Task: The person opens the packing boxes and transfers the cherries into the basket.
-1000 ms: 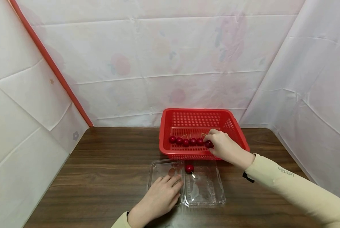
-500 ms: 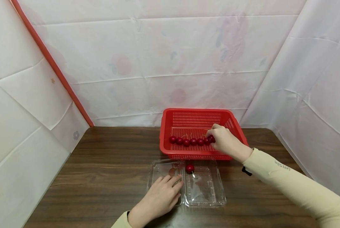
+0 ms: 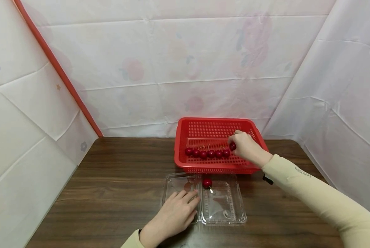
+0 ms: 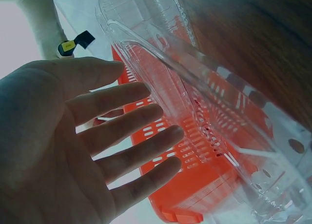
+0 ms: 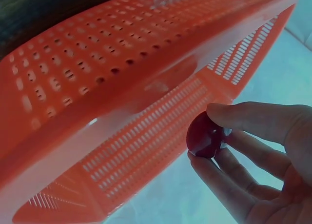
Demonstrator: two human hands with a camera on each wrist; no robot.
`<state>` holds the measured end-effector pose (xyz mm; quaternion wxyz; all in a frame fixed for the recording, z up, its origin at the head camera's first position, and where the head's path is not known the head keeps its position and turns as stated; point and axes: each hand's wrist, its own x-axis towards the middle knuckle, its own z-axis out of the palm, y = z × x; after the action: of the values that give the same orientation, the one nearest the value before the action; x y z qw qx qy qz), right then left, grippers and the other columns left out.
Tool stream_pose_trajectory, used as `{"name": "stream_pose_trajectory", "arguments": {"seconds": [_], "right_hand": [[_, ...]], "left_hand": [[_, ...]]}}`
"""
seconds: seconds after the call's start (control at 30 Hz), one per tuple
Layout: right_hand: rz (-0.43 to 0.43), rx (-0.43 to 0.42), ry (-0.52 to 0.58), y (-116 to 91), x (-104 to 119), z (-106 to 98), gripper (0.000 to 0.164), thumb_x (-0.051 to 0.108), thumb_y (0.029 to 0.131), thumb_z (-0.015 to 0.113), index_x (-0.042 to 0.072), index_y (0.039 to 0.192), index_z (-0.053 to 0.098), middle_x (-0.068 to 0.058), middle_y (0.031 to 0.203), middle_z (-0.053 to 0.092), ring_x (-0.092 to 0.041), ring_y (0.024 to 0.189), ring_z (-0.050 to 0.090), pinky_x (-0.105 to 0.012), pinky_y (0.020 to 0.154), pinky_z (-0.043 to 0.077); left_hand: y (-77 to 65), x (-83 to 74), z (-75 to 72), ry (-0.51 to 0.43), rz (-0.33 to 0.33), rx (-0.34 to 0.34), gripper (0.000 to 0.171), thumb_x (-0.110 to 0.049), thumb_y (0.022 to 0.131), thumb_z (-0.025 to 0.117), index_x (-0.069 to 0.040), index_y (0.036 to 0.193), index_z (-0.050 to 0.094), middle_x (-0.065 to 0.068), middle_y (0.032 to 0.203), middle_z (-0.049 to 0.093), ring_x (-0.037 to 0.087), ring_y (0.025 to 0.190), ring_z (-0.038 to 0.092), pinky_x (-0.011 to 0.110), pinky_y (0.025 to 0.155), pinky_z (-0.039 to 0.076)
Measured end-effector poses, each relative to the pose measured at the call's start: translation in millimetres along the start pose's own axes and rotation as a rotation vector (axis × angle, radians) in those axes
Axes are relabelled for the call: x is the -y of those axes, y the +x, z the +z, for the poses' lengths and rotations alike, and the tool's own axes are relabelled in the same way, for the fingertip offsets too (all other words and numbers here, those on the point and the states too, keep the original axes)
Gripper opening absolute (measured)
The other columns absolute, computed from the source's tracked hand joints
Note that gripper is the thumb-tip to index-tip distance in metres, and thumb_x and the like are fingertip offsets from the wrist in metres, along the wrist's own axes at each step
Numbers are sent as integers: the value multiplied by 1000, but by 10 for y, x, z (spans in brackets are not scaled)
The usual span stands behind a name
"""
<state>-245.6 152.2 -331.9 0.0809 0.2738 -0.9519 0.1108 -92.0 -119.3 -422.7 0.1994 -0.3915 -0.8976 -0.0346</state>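
Between thumb and fingers, my right hand [image 3: 247, 148] pinches a dark red cherry [image 5: 204, 135] over the right part of the red plastic basket [image 3: 216, 166]. Inside that basket, several cherries [image 3: 203, 155] lie in a row with their thin stems pointing back. In front of it sits an opened clear plastic clamshell box [image 3: 219, 210]. A single cherry [image 3: 207, 183] with a pale stem rests in the back left corner of its right half. My left hand [image 3: 175, 213] rests with fingers extended on the left half, partly hiding it; the left wrist view shows the palm and spread fingers [image 4: 146, 136].
The dark wood table [image 3: 110, 186] carries both containers, the basket standing near its back edge. A pale printed sheet [image 3: 147, 69] hangs behind and at both sides. A red strip [image 3: 59, 72] runs down the left corner.
My right hand has lifted a cherry off the right end of the row and moved up and slightly right. My left hand and the clamshell box have stayed put.
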Motion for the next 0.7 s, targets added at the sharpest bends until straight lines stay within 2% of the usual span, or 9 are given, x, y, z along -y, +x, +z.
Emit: {"name": "stream_pose_trajectory", "arguments": {"seconds": [0.3,0.7], "right_hand": [[67,44,0,87,-133,39,16,-9,72,65,3,81,71,-10,78,61,-21,75,51,-33,64,47],[60,55,-15,212,-303,111,16,-12,69,63,1,75,69,-9,75,62,-20,72,53,-31,59,45]], "left_hand": [[7,-5,-5,4,-5,5,33,-34,83,66,-16,111,67,0,119,65,16,100,59,31,71,45],[5,-1,-1,10,-7,9,33,-34,84,66,-16,111,67,0,119,64,16,100,59,31,71,45]]}}
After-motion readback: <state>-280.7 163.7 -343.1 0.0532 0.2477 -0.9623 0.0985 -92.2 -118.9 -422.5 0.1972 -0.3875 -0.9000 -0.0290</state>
